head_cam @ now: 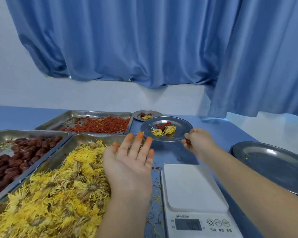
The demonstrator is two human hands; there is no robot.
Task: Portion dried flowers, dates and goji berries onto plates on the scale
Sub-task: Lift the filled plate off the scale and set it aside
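My right hand (195, 141) grips the near right rim of a small metal plate (182, 125) that carries two yellow dried flowers, a date and goji berries, held beyond the scale. My left hand (129, 160) hovers palm up and empty, fingers spread and stained orange, over the right edge of the tray of dried yellow flowers (55, 184). The white scale (194, 194) sits near me with nothing on its platform. A tray of dark red dates (15, 157) lies at the left, and a tray of goji berries (100, 126) behind it.
A second small filled plate (145, 115) sits behind the held one. A stack of larger metal plates (272, 165) lies at the right. Loose petals and a few goji berries litter the blue table (172, 153). Blue curtains hang behind.
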